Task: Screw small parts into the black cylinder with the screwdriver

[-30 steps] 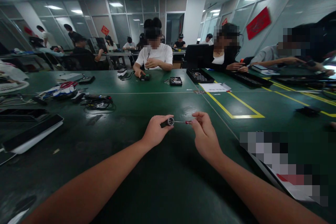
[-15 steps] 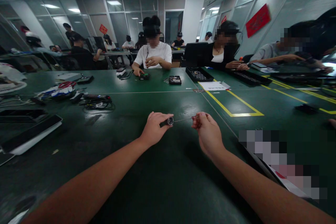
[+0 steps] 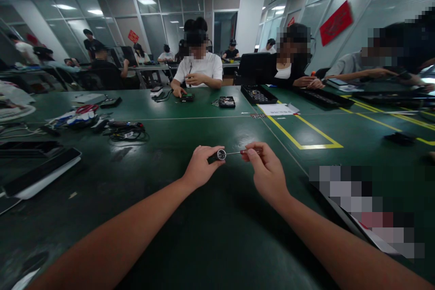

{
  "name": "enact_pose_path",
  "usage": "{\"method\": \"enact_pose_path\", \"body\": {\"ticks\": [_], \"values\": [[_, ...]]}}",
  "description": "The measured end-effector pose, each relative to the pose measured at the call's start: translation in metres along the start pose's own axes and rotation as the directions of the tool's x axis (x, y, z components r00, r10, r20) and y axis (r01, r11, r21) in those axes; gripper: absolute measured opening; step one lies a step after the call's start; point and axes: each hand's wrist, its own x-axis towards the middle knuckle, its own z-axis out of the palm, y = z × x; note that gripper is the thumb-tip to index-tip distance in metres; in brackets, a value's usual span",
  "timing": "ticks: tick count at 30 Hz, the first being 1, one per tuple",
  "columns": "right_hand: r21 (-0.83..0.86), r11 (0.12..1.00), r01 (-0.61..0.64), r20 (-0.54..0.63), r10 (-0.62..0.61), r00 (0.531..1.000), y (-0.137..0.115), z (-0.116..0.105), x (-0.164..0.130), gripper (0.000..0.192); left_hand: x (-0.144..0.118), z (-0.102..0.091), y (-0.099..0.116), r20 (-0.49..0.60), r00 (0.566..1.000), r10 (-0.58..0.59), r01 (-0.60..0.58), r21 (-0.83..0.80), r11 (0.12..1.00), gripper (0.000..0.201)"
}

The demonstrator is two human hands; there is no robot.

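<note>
Between thumb and fingers, my left hand (image 3: 200, 166) grips a small dark cylinder (image 3: 221, 155) with a round, silvery open end turned toward me. My right hand (image 3: 268, 167) is closed around the reddish handle of a thin screwdriver (image 3: 234, 153). Its metal shaft points left, and the tip meets the right side of the cylinder's rim; I cannot tell whether it goes inside. Both hands are held above the green table (image 3: 190, 244).
Cables (image 3: 127, 131) and red-handled scissors (image 3: 86, 108) lie at left, beyond a black-and-white device (image 3: 44, 172). Across the table sit co-workers, near a black parts tray (image 3: 258, 95) and a small black box (image 3: 227, 102). Yellow tape (image 3: 319, 147) marks the right side.
My right hand has shifted its grip on the screwdriver, the thumb now lying along the handle. The screwdriver sits more level and slightly nearer the cylinder. My left hand stays almost still.
</note>
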Motion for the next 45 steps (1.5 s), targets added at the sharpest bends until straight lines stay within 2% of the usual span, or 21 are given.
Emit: {"method": "enact_pose_path", "body": {"ticks": [3,9,14,20,24,28,30,33,41,43,45], "values": [[-0.082,0.996,0.044,0.063,-0.039,0.997,-0.003,-0.002,-0.003,0.02,0.001,0.001,-0.002,-0.011,1.0,0.004,-0.004,-0.009,1.0,0.04],[-0.264,0.951,0.16,0.071,-0.146,0.987,-0.014,-0.001,-0.007,0.037,0.0,0.002,-0.003,-0.006,1.0,0.024,-0.024,-0.007,1.0,0.039],[-0.39,0.892,0.227,0.111,-0.199,0.974,-0.015,0.002,-0.008,0.028,0.0,0.001,-0.003,0.013,1.0,0.021,-0.021,-0.001,1.0,0.039],[-0.436,0.84,0.323,0.161,-0.281,0.946,-0.012,0.0,-0.006,0.025,0.001,0.001,-0.005,-0.018,1.0,0.018,-0.018,-0.015,1.0,0.04],[-0.439,0.86,0.261,0.178,-0.201,0.963,-0.014,-0.004,-0.003,0.025,0.001,0.001,-0.004,-0.002,1.0,0.025,-0.025,-0.009,1.0,0.039],[-0.49,0.851,0.188,0.177,-0.114,0.978,-0.015,-0.005,-0.001,0.037,0.0,0.0,-0.005,0.005,1.0,0.025,-0.025,-0.004,1.0,0.038],[-0.53,0.824,0.2,0.182,-0.119,0.976,-0.014,-0.004,0.0,0.042,0.0,0.0,-0.005,0.002,1.0,0.024,-0.024,-0.003,1.0,0.039],[-0.555,0.804,0.215,0.182,-0.134,0.974,-0.012,-0.003,-0.001,0.037,0.001,0.001,-0.005,0.006,1.0,0.019,-0.019,0.002,1.0,0.038],[-0.481,0.81,0.335,0.264,-0.231,0.937,-0.016,-0.001,-0.007,0.026,0.002,0.0,-0.006,-0.03,0.999,-0.01,0.009,-0.014,1.0,0.041],[-0.484,0.818,0.31,0.27,-0.197,0.942,-0.018,-0.002,-0.007,0.026,0.002,0.0,-0.006,-0.023,1.0,-0.006,0.006,-0.012,1.0,0.041],[-0.519,0.813,0.263,0.277,-0.132,0.952,-0.019,-0.002,-0.007,0.034,0.002,0.0,-0.006,-0.015,1.0,0.001,-0.002,-0.009,1.0,0.041]]}}
